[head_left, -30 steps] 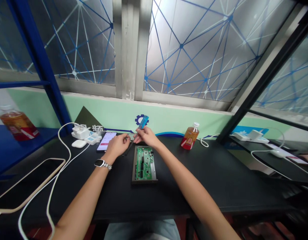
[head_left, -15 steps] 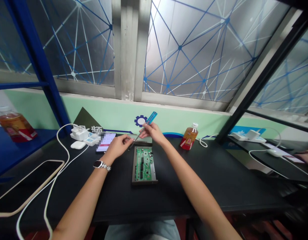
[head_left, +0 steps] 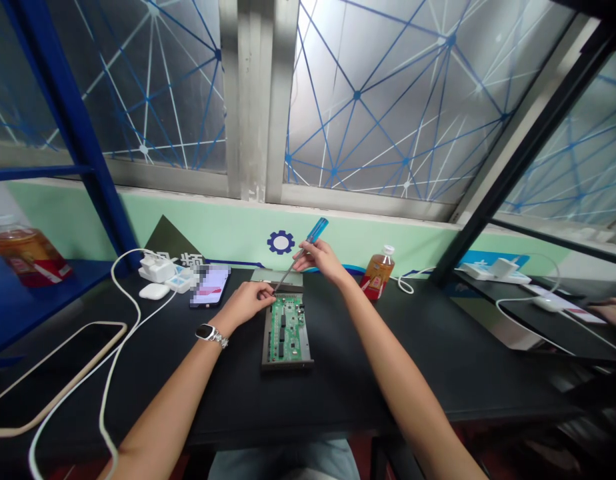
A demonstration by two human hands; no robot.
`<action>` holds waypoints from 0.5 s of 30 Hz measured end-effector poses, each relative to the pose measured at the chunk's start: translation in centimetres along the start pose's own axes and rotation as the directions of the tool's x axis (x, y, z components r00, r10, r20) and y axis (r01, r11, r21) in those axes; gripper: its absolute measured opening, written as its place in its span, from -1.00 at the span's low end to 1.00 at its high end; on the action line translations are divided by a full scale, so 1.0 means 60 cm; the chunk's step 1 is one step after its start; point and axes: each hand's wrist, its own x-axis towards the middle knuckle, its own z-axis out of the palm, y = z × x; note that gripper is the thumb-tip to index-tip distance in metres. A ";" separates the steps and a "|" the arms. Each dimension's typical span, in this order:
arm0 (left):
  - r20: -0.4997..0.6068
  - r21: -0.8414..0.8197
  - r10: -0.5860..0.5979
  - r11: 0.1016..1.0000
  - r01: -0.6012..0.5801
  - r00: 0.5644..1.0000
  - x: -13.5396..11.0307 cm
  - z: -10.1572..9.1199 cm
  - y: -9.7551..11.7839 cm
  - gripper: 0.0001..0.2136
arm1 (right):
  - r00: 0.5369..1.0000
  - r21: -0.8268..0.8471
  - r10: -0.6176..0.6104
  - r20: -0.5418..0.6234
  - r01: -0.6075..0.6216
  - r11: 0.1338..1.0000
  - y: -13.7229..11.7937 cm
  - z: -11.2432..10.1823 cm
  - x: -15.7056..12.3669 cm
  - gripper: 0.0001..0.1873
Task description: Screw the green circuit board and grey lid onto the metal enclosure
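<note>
My right hand (head_left: 322, 260) grips a screwdriver (head_left: 318, 230) with a clear blue handle. Its thin metal shaft slants down to the left. The tip ends at the far left corner of a green circuit board (head_left: 288, 337), which sits in a dark open metal casing (head_left: 288, 365) on the desk. Beside that tip, the fingers of my left hand (head_left: 248, 301) are pinched together; whatever is between them is too small to make out. Behind the board lies a flat grey metal piece (head_left: 283, 279), partly covered by the hands and shaft.
Left of my left hand lies a lit phone (head_left: 211, 287), near white chargers on a power strip (head_left: 161, 268). A larger phone (head_left: 58, 373) and a white cable (head_left: 108, 373) are at the left edge. A drink bottle (head_left: 378, 275) stands right. Another person's hand (head_left: 611, 312) shows far right.
Both hands have shifted right with the screwdriver. My left fingers and the tip are now at the board's far left corner, where before they were off to its left.
</note>
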 end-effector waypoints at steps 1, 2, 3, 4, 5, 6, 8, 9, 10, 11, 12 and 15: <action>-0.003 0.005 0.002 1.000 -0.002 1.000 0.000 0.000 0.001 -0.83 | 1.000 -0.003 0.002 0.001 -0.002 1.000 0.000 0.001 0.000 -0.90; -0.006 0.007 0.002 1.000 -0.001 1.000 0.000 0.001 0.002 -0.83 | 1.000 -0.007 0.004 0.003 -0.004 1.000 -0.001 0.001 -0.001 -0.90; -0.009 0.005 0.000 1.000 0.000 1.000 0.000 0.001 0.002 -0.83 | 1.000 -0.012 0.003 0.006 -0.003 1.000 -0.001 0.001 -0.001 -0.90; -0.011 0.001 -0.003 1.000 0.003 1.000 0.000 0.001 0.003 -0.83 | 1.000 -0.016 -0.002 0.010 0.002 1.000 -0.002 0.002 -0.001 -0.89; -0.013 -0.003 -0.006 1.000 0.006 1.000 0.000 0.001 0.004 -0.83 | 1.000 -0.021 -0.010 0.013 0.010 1.000 -0.002 0.002 0.000 -0.88; -0.015 -0.004 -0.010 1.000 0.010 1.000 0.000 0.001 0.005 -0.82 | 1.000 -0.026 -0.020 0.014 0.020 0.999 -0.001 0.002 0.000 -0.88; -0.023 0.011 -0.017 1.000 0.018 1.000 -0.001 0.001 0.006 -0.81 | 0.999 -0.033 -0.039 0.015 0.040 0.999 -0.001 0.002 0.001 -0.87; -0.030 0.027 -0.022 0.999 0.023 0.999 -0.001 0.000 0.007 -0.81 | 0.999 -0.036 -0.045 0.015 0.045 0.998 0.000 0.002 0.001 -0.87; -0.038 0.044 -0.027 0.999 0.028 0.999 -0.001 0.000 0.006 -0.80 | 0.999 -0.037 -0.049 0.016 0.049 0.998 0.000 0.002 0.002 -0.86; -0.045 0.059 -0.030 0.998 0.033 0.999 -0.001 -0.001 0.006 -0.80 | 0.999 -0.037 -0.051 0.017 0.051 0.998 0.001 0.002 0.002 -0.86; -0.051 0.069 -0.033 0.997 0.037 0.998 -0.001 -0.001 0.005 -0.80 | 0.998 -0.037 -0.052 0.019 0.053 0.998 0.001 0.003 0.002 -0.85; -0.061 0.070 -0.041 0.997 0.045 0.997 -0.001 0.000 0.000 -0.79 | 0.998 -0.032 -0.061 0.024 0.062 0.998 0.001 0.005 0.001 -0.82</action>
